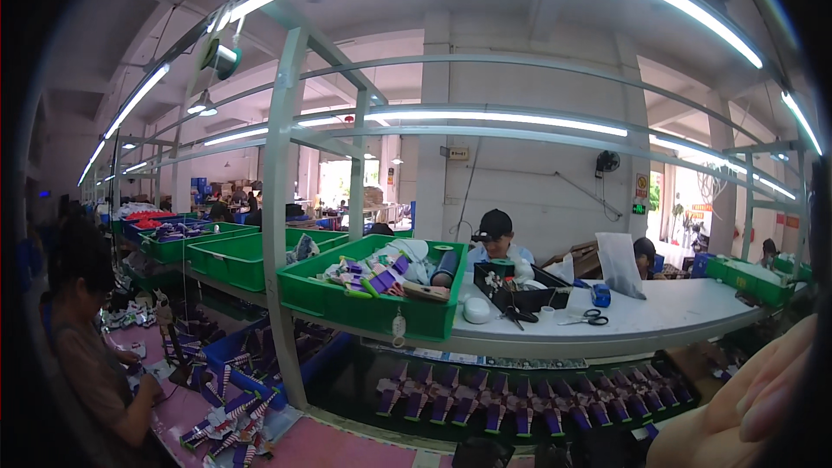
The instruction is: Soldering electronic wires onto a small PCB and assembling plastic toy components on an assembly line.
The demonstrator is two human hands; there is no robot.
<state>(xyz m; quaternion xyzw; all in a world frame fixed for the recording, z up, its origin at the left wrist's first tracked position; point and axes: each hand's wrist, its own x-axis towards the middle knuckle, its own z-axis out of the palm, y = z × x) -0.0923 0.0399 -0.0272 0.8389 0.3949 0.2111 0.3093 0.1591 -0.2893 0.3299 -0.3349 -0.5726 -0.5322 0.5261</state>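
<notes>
My right hand (750,394) is raised close at the lower right edge, large and partly cut off. A few of its fingers show, but their tips run out of the picture, so whether it grips anything cannot be made out. My left hand is out of sight. Beyond the right hand, on a dark lower surface, lies a row of several purple and white toy-like parts with green ends (524,403). Above them, on the raised shelf, a green bin (373,316) holds purple, white and green pieces, a dark cylinder and pale cloth.
On the white shelf (676,303) are a black box (520,295), scissors (585,318), a white mouse-shaped thing (476,310) and a blue tape roll (601,295). A metal post (282,208) stands left. A co-worker (95,355) sits beside heaped parts (230,425); another person (496,238) faces me across the shelf.
</notes>
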